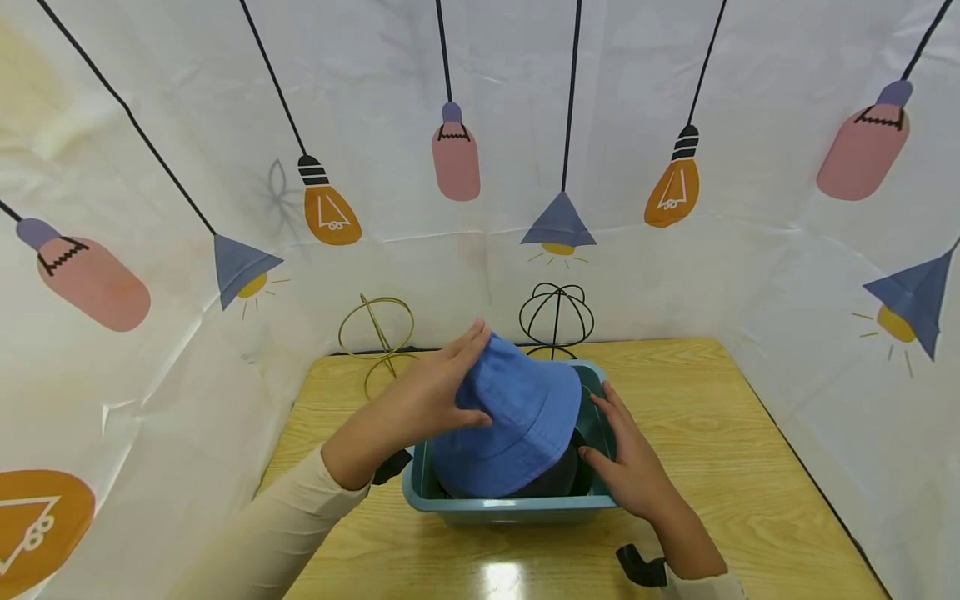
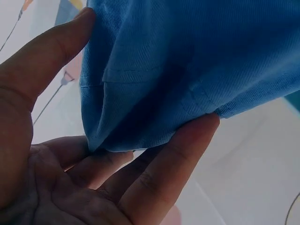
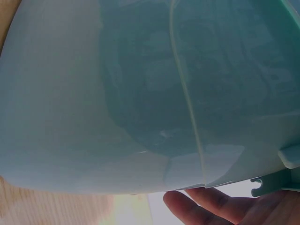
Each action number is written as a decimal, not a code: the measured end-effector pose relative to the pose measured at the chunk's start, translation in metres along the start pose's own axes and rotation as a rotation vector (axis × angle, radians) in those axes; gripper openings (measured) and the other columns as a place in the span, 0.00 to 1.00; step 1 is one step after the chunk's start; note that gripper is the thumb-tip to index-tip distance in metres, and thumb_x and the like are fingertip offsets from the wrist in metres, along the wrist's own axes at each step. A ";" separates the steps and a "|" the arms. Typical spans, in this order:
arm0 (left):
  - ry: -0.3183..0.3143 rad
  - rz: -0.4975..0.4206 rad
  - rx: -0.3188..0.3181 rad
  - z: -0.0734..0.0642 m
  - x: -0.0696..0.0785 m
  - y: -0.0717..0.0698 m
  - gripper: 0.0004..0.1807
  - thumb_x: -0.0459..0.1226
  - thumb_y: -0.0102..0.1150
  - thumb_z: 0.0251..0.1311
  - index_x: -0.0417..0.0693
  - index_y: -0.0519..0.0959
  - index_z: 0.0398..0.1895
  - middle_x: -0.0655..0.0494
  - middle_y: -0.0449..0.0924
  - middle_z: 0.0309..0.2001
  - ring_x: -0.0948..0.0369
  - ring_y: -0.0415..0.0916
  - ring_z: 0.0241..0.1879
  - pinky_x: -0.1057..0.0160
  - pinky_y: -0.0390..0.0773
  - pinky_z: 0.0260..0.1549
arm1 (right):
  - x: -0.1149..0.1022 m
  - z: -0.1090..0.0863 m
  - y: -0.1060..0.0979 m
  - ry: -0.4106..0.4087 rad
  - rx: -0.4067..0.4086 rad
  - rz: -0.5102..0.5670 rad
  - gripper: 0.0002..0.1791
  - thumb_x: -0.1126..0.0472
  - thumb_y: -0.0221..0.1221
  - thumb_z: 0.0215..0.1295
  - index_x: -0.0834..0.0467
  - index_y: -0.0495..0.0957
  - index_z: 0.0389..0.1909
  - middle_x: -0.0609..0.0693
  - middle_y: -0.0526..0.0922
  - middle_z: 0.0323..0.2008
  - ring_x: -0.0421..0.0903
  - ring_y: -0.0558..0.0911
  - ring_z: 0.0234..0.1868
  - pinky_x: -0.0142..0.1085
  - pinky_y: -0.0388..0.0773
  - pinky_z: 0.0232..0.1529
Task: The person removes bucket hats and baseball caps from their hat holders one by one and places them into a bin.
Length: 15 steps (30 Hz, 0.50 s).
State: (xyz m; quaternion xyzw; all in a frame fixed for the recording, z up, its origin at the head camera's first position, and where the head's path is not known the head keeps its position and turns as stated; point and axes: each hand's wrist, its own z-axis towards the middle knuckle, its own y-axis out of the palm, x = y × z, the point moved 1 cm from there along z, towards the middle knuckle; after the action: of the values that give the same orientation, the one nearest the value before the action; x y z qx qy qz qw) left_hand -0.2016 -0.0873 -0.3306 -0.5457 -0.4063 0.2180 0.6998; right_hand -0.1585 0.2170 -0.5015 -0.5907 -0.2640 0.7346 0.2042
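Observation:
A blue bucket hat (image 1: 517, 417) stands tilted above the light-blue plastic basin (image 1: 517, 504), its brim toward the right and front. My left hand (image 1: 423, 392) holds the hat's crown between thumb and fingers; in the left wrist view its fingers (image 2: 171, 161) press the blue cloth. Under the brim, inside the basin, shows a dark rounded thing (image 1: 551, 479), mostly hidden by the hat. My right hand (image 1: 630, 462) rests at the basin's right rim, fingers fairly straight and thumb reaching over the inside. The right wrist view shows its fingertips beside the basin's outer wall (image 3: 140, 93).
Behind the basin on the wooden table (image 1: 675, 400) stand a gold wire stand (image 1: 386, 354) at left and a black wire stand (image 1: 557, 317) at right. A white sheet printed with lamps (image 1: 480, 258) hangs around the table's back and sides.

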 end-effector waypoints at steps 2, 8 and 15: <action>-0.011 -0.004 -0.011 0.002 -0.003 0.005 0.64 0.52 0.80 0.53 0.53 0.47 0.85 0.57 0.41 0.85 0.46 0.66 0.74 0.48 0.73 0.68 | 0.001 0.000 0.000 0.000 0.000 -0.002 0.43 0.56 0.63 0.71 0.54 0.54 0.82 0.49 0.40 0.85 0.64 0.50 0.82 0.73 0.57 0.69; -0.010 0.006 -0.035 0.007 -0.010 0.016 0.64 0.51 0.80 0.52 0.51 0.48 0.85 0.54 0.43 0.84 0.47 0.66 0.74 0.49 0.72 0.68 | 0.003 0.002 0.001 0.000 0.002 0.002 0.43 0.57 0.63 0.71 0.54 0.55 0.82 0.48 0.40 0.85 0.63 0.50 0.83 0.73 0.57 0.69; -0.003 0.004 -0.054 0.010 -0.014 0.025 0.63 0.50 0.80 0.53 0.48 0.49 0.85 0.51 0.45 0.84 0.47 0.62 0.77 0.49 0.69 0.71 | 0.002 0.001 0.001 0.013 -0.004 -0.001 0.43 0.58 0.63 0.71 0.54 0.55 0.82 0.48 0.40 0.85 0.63 0.49 0.83 0.73 0.56 0.69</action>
State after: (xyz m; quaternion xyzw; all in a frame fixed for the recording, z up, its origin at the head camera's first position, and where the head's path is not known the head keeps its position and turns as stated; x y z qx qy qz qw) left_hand -0.2141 -0.0838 -0.3581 -0.5647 -0.4120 0.2091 0.6838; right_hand -0.1605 0.2174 -0.5036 -0.5957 -0.2645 0.7301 0.2053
